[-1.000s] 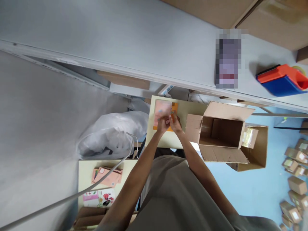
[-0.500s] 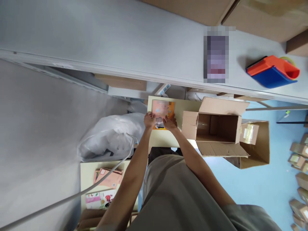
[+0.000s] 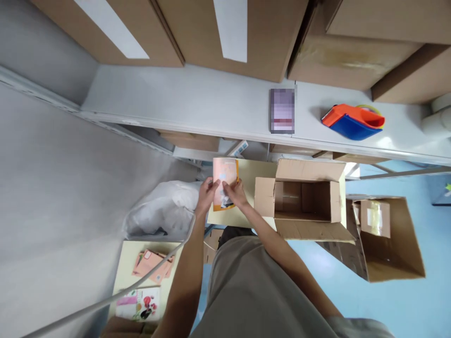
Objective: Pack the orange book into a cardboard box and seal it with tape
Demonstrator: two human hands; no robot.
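Both my hands hold a thin orange booklet with a pinkish sleeve (image 3: 224,180) above a small pale yellow table (image 3: 252,173). My left hand (image 3: 206,195) grips its left edge with fingers curled. Closed on its lower right edge is my right hand (image 3: 235,194). An open, empty cardboard box (image 3: 305,197) stands just right of the booklet on the same table.
A grey shelf (image 3: 197,101) runs above, carrying an orange and blue tape dispenser (image 3: 354,122), a dark flat object (image 3: 282,111) and big cartons (image 3: 225,33). A second open box (image 3: 387,237) sits on the blue floor. A white bag (image 3: 162,211) and pink envelopes (image 3: 152,263) lie left.
The view has tilted up, showing the cartons on the shelf. The booklet has shifted left and lifted off the table, still in both hands.
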